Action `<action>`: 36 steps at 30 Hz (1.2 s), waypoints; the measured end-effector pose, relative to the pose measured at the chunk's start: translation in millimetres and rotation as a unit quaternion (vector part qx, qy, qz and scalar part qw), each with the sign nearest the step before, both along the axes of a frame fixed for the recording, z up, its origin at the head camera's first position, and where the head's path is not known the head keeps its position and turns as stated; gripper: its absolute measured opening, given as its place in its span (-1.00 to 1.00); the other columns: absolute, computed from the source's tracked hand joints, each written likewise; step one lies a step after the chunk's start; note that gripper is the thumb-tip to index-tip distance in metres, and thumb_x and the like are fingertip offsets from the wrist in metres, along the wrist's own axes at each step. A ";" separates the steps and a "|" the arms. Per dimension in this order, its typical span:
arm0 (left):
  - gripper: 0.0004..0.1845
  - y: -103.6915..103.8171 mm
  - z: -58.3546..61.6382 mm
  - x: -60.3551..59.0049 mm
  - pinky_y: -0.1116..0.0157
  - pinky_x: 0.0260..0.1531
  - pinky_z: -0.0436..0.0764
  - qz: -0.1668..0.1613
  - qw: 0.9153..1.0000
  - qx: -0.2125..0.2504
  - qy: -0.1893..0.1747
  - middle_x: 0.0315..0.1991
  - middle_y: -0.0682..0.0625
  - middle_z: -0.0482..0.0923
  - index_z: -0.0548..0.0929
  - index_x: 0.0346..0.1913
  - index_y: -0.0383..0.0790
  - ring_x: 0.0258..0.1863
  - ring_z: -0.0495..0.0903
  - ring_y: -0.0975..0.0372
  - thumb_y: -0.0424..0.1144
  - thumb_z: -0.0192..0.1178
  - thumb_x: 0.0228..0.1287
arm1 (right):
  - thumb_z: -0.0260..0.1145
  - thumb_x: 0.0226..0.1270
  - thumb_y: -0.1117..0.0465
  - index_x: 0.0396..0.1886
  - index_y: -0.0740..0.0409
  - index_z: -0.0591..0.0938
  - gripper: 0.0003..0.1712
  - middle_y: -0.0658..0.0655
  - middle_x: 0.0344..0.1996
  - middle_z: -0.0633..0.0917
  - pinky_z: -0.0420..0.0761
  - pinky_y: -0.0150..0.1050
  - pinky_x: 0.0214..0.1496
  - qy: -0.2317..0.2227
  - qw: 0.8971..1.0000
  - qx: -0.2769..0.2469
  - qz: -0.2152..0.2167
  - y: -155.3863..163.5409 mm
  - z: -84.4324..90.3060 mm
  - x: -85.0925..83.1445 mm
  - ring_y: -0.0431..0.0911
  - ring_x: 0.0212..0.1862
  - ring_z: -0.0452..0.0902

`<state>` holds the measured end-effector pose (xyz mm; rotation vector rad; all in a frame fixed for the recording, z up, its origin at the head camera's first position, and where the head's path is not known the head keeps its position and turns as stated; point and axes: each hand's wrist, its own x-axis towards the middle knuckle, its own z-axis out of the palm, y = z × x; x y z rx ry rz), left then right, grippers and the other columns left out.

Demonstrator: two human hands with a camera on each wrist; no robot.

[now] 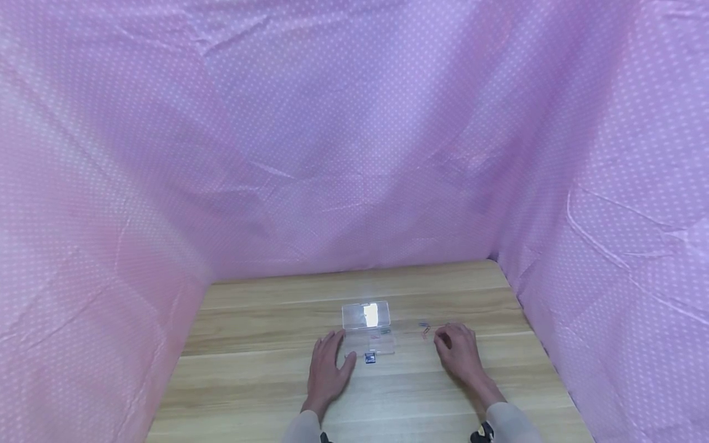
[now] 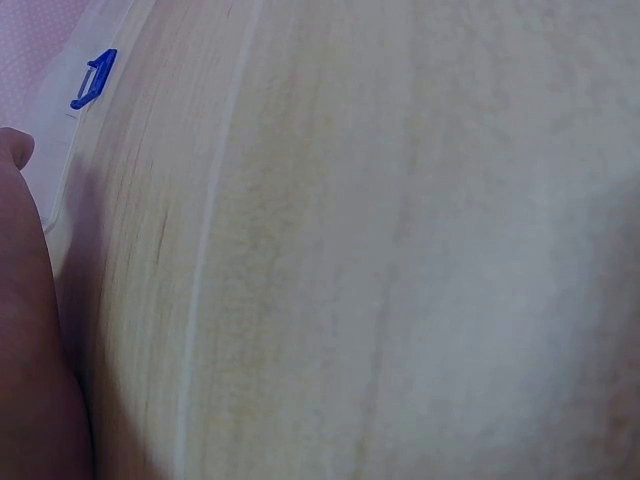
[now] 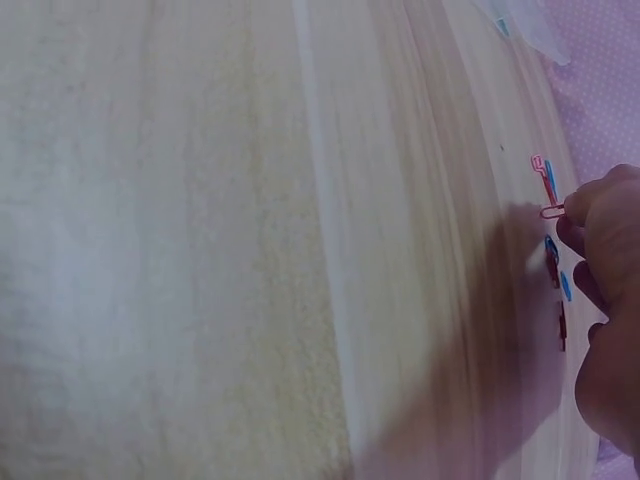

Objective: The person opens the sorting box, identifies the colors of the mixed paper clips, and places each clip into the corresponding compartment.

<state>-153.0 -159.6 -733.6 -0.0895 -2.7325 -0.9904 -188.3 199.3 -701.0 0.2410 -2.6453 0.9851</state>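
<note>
Over on the left, the left hand [image 1: 327, 368] lies flat on the wooden table [image 1: 249, 369], fingers straight and relaxed, holding nothing, its fingertips just beside the near left corner of the clear plastic box [image 1: 370, 332]. The box sits mid-table with its lid [image 1: 366, 315] tipped up at the back, catching glare. A blue clip [image 1: 370, 357] lies at the box's near edge, just right of the left thumb; the left wrist view shows it too [image 2: 93, 79]. Moving right, a small scatter of coloured paper clips [image 1: 425, 328] lies between box and right hand [image 1: 458, 351]. That hand's fingertips curl in and pinch a pink paper clip [image 3: 551, 211] at the table surface, other clips [image 3: 556, 270] lying beside them. Pink dotted cloth [image 1: 354, 135] walls it all in.
</note>
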 end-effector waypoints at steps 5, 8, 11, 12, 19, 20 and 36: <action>-0.32 -0.5 -1.3 -0.6 -0.23 0.84 0.21 -0.002 1.000 0.002 0.001 0.53 -0.09 0.68 0.58 0.60 -0.04 0.66 0.51 -0.11 0.13 0.36 0.55 | 0.58 0.36 0.38 -0.13 0.20 0.86 -0.87 0.14 -0.22 0.90 0.59 0.19 0.31 -0.014 1.000 -0.012 -0.011 -2.7 4.9 1.0 0.15 0.05 0.74; -0.31 -1.0 -1.9 -0.7 -0.19 0.87 0.18 -0.003 1.000 0.007 -0.005 0.55 -0.09 0.67 0.58 0.61 -0.03 0.68 0.49 -0.08 0.14 0.36 0.55 | 0.55 0.41 0.35 -0.08 0.18 0.86 -0.86 0.07 -0.24 0.88 0.58 0.11 0.30 -0.044 0.998 -0.040 -0.016 -5.3 10.3 2.5 0.06 -0.01 0.70; -0.30 -1.2 -2.4 -1.0 -0.18 0.88 0.16 -0.004 1.000 0.011 -0.011 0.56 -0.08 0.66 0.57 0.62 -0.01 0.69 0.48 -0.08 0.15 0.35 0.55 | 0.53 0.46 0.29 -0.04 0.13 0.87 -0.86 0.01 -0.24 0.85 0.58 0.03 0.28 -0.084 0.994 -0.070 -0.024 -8.5 15.4 2.7 -0.02 -0.03 0.66; -0.30 -1.2 -2.4 -1.1 -0.18 0.88 0.15 -0.004 1.000 0.012 -0.013 0.57 -0.08 0.65 0.57 0.62 -0.01 0.69 0.47 -0.08 0.16 0.35 0.55 | 0.53 0.47 0.28 -0.04 0.11 0.87 -0.86 0.00 -0.24 0.85 0.58 0.02 0.28 -0.094 0.992 -0.080 -0.026 -9.5 16.6 2.4 -0.03 -0.03 0.65; -0.31 -0.9 -2.1 -1.5 -0.20 0.86 0.18 -0.004 1.000 0.008 -0.009 0.55 -0.07 0.66 0.58 0.61 -0.01 0.68 0.49 -0.08 0.16 0.36 0.55 | 0.61 0.45 0.22 -0.11 0.03 0.87 -0.90 0.01 -0.22 0.88 0.68 0.05 0.27 -0.114 0.987 -0.107 -0.028 -16.5 22.2 -0.3 -0.12 -0.11 0.72; -0.30 -0.9 -1.9 -1.6 -0.19 0.87 0.17 -0.004 1.000 0.010 -0.009 0.55 -0.07 0.66 0.58 0.61 -0.01 0.68 0.49 -0.07 0.16 0.36 0.55 | 0.62 0.44 0.22 -0.12 0.04 0.87 -0.90 0.02 -0.22 0.88 0.69 0.01 0.26 -0.112 0.987 -0.109 -0.027 -17.2 22.6 -0.3 -0.13 -0.13 0.73; -0.31 0.1 -0.7 -0.5 -0.23 0.85 0.19 -0.006 1.000 0.010 0.002 0.54 -0.10 0.68 0.58 0.60 -0.04 0.67 0.50 -0.10 0.15 0.36 0.55 | 0.60 0.36 0.35 -0.15 0.12 0.86 -0.88 0.15 -0.11 0.93 0.74 0.34 0.42 -0.062 0.991 -0.119 -0.012 -37.5 25.9 -0.7 0.20 0.10 0.82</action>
